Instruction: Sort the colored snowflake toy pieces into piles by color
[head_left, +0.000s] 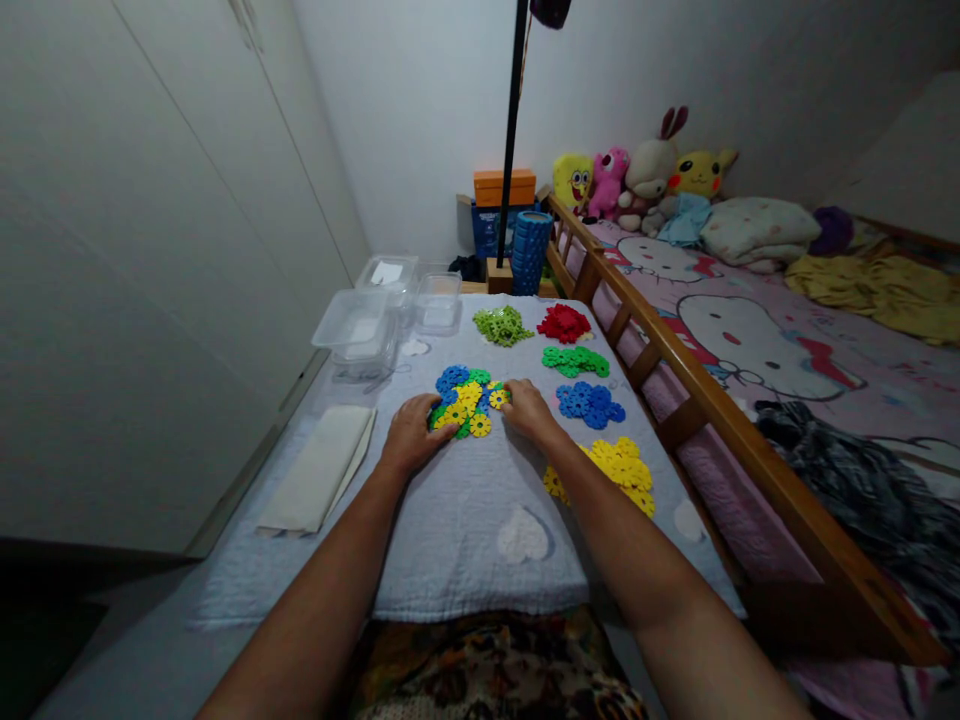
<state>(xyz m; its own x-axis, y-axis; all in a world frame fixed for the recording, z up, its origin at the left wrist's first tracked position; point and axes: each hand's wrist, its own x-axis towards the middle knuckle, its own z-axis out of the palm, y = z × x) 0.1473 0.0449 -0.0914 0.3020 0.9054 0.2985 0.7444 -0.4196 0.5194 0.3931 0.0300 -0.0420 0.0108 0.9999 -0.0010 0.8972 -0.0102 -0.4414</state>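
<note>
A mixed pile of flower-shaped plastic pieces (469, 395), yellow, blue and green, lies on the cloth-covered table between my two hands. My left hand (411, 434) rests against the pile's left side, thumb and fingers apart, touching its edge. On the right side, my right hand (527, 410) has its fingertips closed at a yellow flower piece (499, 398). Sorted heaps lie farther right: yellow pieces (619, 465) partly under my right forearm, blue pieces (589, 402), green pieces (576, 360), red pieces (564, 323) and light green pieces (502, 325).
Clear plastic containers (360, 335) stand at the table's back left, with a folded beige cloth (319, 470) nearer me. A wooden bed rail (675, 370) borders the table's right side. Behind the table rise a black pole (511, 140) and a blue foam roller (530, 252).
</note>
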